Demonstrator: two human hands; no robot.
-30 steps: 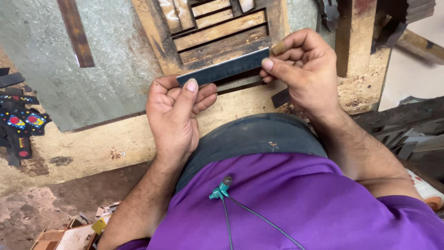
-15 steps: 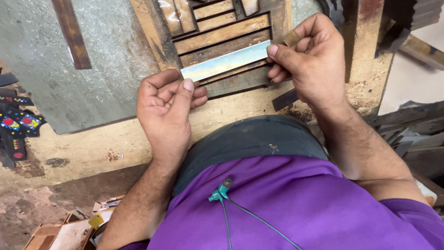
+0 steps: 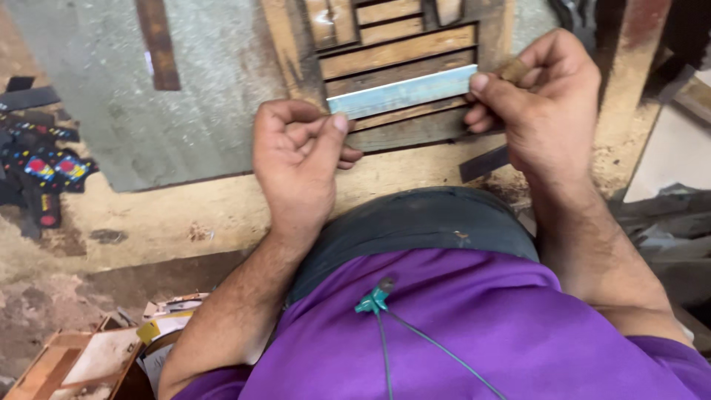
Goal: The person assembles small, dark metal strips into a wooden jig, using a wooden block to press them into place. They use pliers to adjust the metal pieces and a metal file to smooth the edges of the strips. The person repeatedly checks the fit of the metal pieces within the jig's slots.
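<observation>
A: Workbench (image 3: 222, 222) first: a worn, pale wooden top, dusty and stained, filling the middle of the view, with a grey flat sheet (image 3: 111, 89) lying on it toward ten o'clock.

B: And at twelve o'clock?

A: A slatted wooden frame (image 3: 400, 52), brown strips laid side by side. Just in front of it the long, thin, pale grey-blue strip (image 3: 404, 92) is held level between both hands.

B: How are the hands set?

A: The left hand (image 3: 300, 167) pinches the strip's nine o'clock end, thumb on top, the other fingers curled under. The right hand (image 3: 552, 107) pinches the three o'clock end, thumb pressed to it, fingers folded close; a small brown piece (image 3: 512, 70) peeks out by the forefinger.

B: How far on is the work?

A: I judge it midway: the strip is lifted, not seated among the slats. A short dark offcut (image 3: 483, 163) lies on the bench at four o'clock, under the right wrist.
</observation>
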